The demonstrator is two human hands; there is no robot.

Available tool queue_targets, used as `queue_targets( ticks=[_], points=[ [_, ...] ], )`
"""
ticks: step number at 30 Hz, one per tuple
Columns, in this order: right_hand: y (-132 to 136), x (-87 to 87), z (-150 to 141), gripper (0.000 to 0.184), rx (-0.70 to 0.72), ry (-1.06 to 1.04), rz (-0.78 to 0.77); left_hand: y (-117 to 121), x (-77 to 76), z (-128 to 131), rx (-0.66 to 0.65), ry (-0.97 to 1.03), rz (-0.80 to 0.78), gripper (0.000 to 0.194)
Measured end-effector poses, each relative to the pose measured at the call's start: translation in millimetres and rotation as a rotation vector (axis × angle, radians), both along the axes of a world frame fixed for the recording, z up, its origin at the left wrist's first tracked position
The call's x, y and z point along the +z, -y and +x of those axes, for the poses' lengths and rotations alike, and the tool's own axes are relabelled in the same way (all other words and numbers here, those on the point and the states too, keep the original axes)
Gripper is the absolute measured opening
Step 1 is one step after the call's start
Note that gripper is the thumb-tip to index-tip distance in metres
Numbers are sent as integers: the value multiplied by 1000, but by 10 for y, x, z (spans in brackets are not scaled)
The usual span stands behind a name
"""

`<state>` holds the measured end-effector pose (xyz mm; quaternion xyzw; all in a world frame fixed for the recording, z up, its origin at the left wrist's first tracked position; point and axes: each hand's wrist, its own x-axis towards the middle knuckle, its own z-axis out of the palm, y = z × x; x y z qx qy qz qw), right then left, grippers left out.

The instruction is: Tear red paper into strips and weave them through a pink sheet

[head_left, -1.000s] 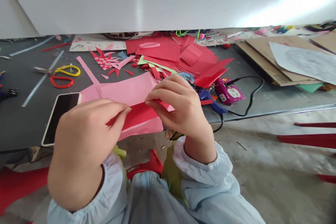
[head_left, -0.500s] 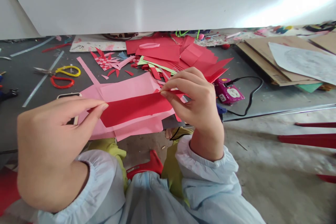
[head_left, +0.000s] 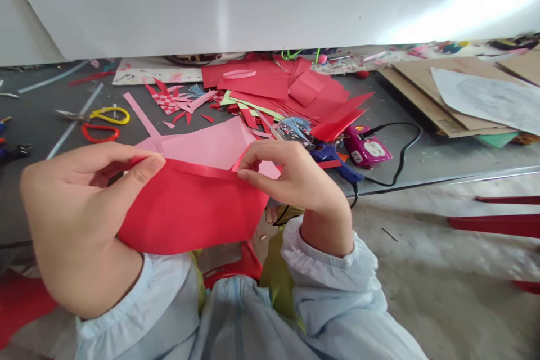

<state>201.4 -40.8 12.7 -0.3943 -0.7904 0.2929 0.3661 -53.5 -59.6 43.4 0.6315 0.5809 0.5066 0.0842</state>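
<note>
Between my hands hangs a sheet of red paper (head_left: 189, 208), with a narrow folded strip along its upper edge. My left hand (head_left: 84, 202) pinches the upper left corner between thumb and forefinger. At the right end of the fold, my right hand (head_left: 291, 174) pinches the paper the same way. Sheets of pink paper (head_left: 211, 143) lie on the table behind it, partly covered by the red sheet. A blue glue gun (head_left: 337, 160) with a black cord rests just beyond my right hand.
Scissors (head_left: 101, 124) with yellow and red handles lie at the left. A pile of red paper (head_left: 261, 84) and woven paper scraps (head_left: 169, 98) sits at the back. A purple box (head_left: 367, 145) and cardboard sheets (head_left: 447, 95) are to the right. A large white board (head_left: 253, 0) stands behind.
The red paper has turned so its broad face now hangs down toward me, over the pink sheets. My right hand has moved left and slightly down, uncovering the glue gun.
</note>
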Motion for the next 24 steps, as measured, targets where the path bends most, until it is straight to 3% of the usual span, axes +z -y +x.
queue_targets(
  ticks=[5,11,17,24],
  points=[
    [-11,-32,-108,9,73,4,-7,-57,24,115,-145,-67,-9,8],
    [-19,-90,-249,9,12,-129,25,-89,19,246,-316,-145,-29,10],
    [-2,-84,-331,9,-36,-240,41,-117,-14,339,-306,-275,-63,7],
    [-27,-82,-314,9,-48,-200,-7,-143,-35,284,-321,-269,-85,9]
  ],
)
